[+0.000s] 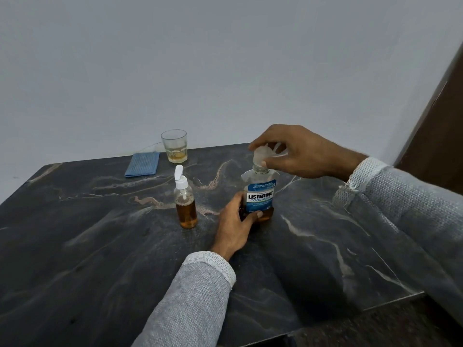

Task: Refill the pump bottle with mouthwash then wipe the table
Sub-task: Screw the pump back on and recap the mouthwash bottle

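Observation:
A clear mouthwash bottle [259,191] with a blue label stands upright on the dark marble table [100,246]; only a little amber liquid shows at its bottom. My left hand [234,225] grips its base. My right hand [298,151] is closed on the clear cap [261,156] at the bottle's neck. To the left, apart from both hands, stands the small pump bottle [185,201] with a white pump head, about half full of amber liquid.
A glass [174,146] with a little pale liquid stands at the table's back edge by the white wall. A folded blue cloth [143,164] lies to its left. A dark wooden door [438,108] is at the right.

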A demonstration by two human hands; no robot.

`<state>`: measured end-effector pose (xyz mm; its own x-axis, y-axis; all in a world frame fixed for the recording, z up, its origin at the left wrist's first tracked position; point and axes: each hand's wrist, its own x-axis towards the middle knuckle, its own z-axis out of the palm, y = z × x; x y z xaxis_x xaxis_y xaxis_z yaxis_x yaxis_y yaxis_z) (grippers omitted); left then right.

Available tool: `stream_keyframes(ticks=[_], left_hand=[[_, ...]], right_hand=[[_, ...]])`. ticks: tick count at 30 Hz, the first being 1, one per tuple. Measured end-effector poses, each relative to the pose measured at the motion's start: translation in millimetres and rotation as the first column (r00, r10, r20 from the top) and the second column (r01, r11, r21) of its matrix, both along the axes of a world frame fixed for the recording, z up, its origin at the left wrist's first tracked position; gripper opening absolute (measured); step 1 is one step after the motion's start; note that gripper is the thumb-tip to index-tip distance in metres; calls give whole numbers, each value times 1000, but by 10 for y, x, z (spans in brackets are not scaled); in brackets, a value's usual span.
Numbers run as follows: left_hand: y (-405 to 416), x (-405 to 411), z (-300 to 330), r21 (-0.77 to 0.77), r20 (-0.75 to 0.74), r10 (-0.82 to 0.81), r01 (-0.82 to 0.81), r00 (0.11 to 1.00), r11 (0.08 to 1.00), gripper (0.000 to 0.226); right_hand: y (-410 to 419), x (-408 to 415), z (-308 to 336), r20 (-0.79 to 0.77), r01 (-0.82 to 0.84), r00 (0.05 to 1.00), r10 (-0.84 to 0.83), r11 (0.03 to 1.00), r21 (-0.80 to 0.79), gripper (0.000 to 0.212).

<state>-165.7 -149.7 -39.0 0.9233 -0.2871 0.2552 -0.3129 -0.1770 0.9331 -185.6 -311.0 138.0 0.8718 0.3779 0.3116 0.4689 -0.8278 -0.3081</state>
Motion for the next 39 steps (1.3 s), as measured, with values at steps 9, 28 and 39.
stream_keyframes(ticks=[9, 28, 39], left_hand=[[-1, -3, -4, 20, -7, 2, -2, 1000, 1000, 46], [-1, -19, 11, -2, 6, 6, -6, 1000, 1000, 43], [-2, -37, 31, -19, -5, 17, -17, 1000, 1000, 44]], right_hand=[[32, 17, -129, 46, 105, 993, -105, 994, 10, 40], [142, 59, 26, -58, 58, 995, -77, 960, -275, 29], [162, 75, 59, 22, 63, 998, -60, 894, -444, 42]])
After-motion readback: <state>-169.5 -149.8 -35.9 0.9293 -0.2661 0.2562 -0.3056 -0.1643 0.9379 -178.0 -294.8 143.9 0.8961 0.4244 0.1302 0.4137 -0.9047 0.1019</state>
